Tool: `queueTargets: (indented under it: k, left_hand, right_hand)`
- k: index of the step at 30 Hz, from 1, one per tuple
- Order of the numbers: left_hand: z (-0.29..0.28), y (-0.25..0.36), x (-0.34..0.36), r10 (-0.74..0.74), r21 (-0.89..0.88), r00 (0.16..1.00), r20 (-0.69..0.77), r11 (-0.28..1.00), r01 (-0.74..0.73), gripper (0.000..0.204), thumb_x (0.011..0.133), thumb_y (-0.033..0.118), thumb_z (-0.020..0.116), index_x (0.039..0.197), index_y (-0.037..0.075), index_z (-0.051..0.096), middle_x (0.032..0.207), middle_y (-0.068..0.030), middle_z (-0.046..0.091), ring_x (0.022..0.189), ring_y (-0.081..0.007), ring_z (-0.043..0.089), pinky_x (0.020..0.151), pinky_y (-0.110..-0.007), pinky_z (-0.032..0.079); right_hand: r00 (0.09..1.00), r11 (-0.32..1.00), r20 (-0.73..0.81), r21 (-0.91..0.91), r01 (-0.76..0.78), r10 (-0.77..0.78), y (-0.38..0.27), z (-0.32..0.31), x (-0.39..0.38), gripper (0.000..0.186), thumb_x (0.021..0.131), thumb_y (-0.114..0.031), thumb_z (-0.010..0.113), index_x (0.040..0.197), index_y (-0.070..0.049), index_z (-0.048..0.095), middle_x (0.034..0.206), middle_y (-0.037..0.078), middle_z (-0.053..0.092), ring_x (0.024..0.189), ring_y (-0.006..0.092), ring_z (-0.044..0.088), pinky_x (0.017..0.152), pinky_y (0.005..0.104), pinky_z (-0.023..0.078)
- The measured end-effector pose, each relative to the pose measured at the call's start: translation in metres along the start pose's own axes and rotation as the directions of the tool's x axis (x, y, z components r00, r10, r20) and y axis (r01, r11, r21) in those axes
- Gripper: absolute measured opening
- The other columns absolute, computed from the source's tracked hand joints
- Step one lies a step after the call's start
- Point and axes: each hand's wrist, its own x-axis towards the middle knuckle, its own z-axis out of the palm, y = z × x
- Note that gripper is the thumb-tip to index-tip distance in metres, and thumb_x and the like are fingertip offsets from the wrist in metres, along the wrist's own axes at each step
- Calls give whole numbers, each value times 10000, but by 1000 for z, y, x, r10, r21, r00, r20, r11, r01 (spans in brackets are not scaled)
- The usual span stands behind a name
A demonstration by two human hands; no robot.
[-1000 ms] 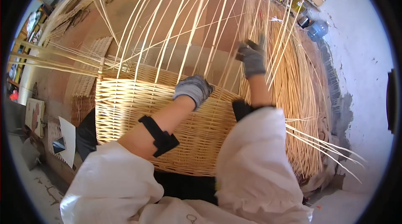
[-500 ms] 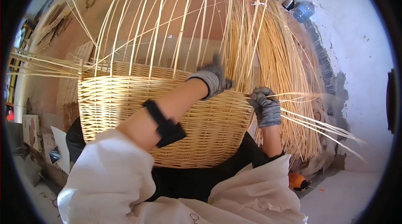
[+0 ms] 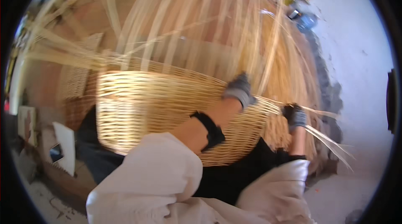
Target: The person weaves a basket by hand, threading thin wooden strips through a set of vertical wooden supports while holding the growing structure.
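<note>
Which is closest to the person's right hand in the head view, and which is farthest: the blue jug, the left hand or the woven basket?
From the right hand:
1. Woven basket: its right end is just to the hand's left.
2. Left hand: farther left, at the basket's upper edge.
3. Blue jug: well beyond, near the wall.

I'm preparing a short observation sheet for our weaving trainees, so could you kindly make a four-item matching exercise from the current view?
Things:
1. Left hand
2. Right hand
3. Wicker basket
4. Plastic water jug

Places, colours or states:
A. Translucent blue, near the pale wall
B. Just beyond the basket's right end, beside loose strands
C. Golden, with closely woven sides
D. Gloved, at the basket's upper edge

Right pairs: 1-D, 2-B, 3-C, 4-A
</note>
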Motion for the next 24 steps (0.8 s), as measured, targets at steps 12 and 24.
queueTargets:
  k: [12,24]
  left_hand:
    - [-131,-286,-142,-360,-666,776,-518,739,-102,574,613,71,737,1122,41,473,1024,-90,551,962,-183,509,791,-279,420]
    - [-142,-268,-147,-175,-209,794,-582,976,62,383,866,153,436,1227,33,392,1159,-91,500,1105,-218,433,909,-284,358]
  right_hand:
    - [474,536,-496,20,844,-728,-490,-80,77,186,795,-222,555,799,-41,594,642,95,580,576,206,577,549,302,462]
    - [474,500,240,60,864,-847,-576,-98,106,297,822,-339,459,801,-61,564,777,146,589,738,298,574,667,364,460]
